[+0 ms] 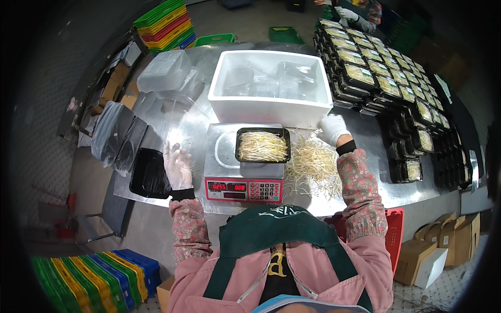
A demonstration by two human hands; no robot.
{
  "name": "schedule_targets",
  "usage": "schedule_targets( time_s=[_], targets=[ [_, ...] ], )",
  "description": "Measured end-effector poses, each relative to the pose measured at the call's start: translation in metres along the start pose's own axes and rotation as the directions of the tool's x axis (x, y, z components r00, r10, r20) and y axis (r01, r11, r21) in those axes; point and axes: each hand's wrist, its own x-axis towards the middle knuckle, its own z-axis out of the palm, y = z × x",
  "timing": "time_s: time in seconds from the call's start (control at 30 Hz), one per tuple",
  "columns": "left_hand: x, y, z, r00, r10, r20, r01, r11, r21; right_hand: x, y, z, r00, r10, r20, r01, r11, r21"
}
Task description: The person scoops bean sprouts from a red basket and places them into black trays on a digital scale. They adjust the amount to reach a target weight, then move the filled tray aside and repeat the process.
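A black plastic tray of bean sprouts [263,146] rests on the steel platform of a red digital scale [243,190] with a lit display. My left hand [178,166], in a white glove, is left of the scale with fingers apart, palm up and holding nothing, beside an empty black tray [149,172]. To the scale's right lies a loose pile of bean sprouts [313,162]. At the pile's far edge, near the foam box, is my gloved right hand [332,128], its fingers curled; whether something is inside them is hidden.
Clear plastic lids lie in a white foam box [270,111] behind the scale. Packed sprout trays [377,76] are stacked high at the right, with a co-worker's gloved hand [347,15] beyond. Bagged black trays [117,137] and wrapped clear containers [164,72] are at the left.
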Motion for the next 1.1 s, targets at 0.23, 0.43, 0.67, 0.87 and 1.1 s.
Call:
schedule_targets(
  time_s=[0.23,0.43,0.67,0.87,1.1],
  targets=[
    [-0.035,-0.053,0.077,0.924,-0.214,0.318,0.071,0.911,0.406,-0.056,-0.065,-0.003,0.901,0.08,-0.426,0.417,0.107,0.903],
    [-0.001,-0.126,0.054,0.884,-0.135,0.448,-0.272,0.631,0.726,-0.018,-0.093,0.087,0.846,0.232,-0.48,0.321,0.497,0.806],
    [0.068,-0.176,0.022,0.942,-0.13,0.311,-0.213,0.485,0.848,0.03,-0.108,0.091,0.914,0.297,-0.277,0.004,0.675,0.737],
    [0.081,-0.162,0.023,0.792,-0.59,0.158,0.329,0.63,0.704,0.064,-0.096,0.13,0.981,0.182,0.07,0.022,-0.457,0.889],
    [0.072,-0.179,0.013,0.948,-0.273,0.164,0.062,0.664,0.745,0.077,-0.105,0.139,0.964,0.263,-0.047,0.161,-0.428,0.889]
  ],
)
